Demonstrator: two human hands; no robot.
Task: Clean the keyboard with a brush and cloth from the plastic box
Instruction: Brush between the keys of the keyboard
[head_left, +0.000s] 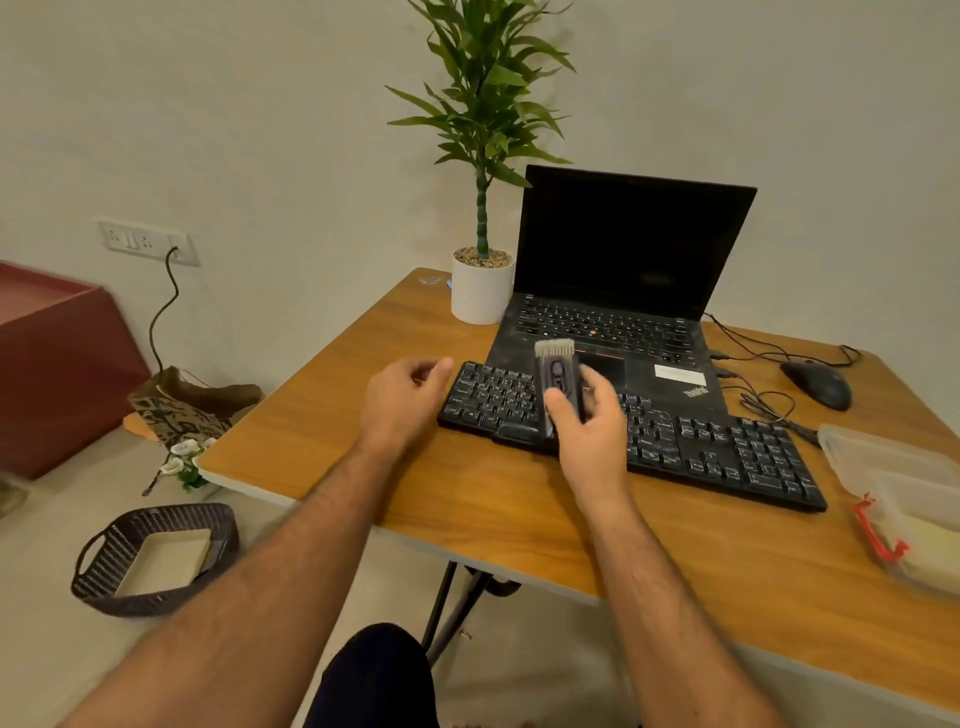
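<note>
A black keyboard (717, 452) lies across the wooden table (467, 499), in front of an open laptop. My right hand (587, 421) grips a dark brush tool (558, 379) upright above the keyboard's left half, its pale bristles pointing up. My left hand (402, 395) hovers just left of the keyboard's left end, fingers loosely curled and holding nothing. The clear plastic box (883, 457) sits at the table's right edge, with a yellowish cloth (930, 540) and a red clip inside.
An open black laptop (623, 291) stands behind the keyboard. A white potted plant (480, 291) is at the back left of it. A mouse (818, 384) with cables lies at the right. On the floor are a woven basket (156, 561) and a paper bag (187, 405).
</note>
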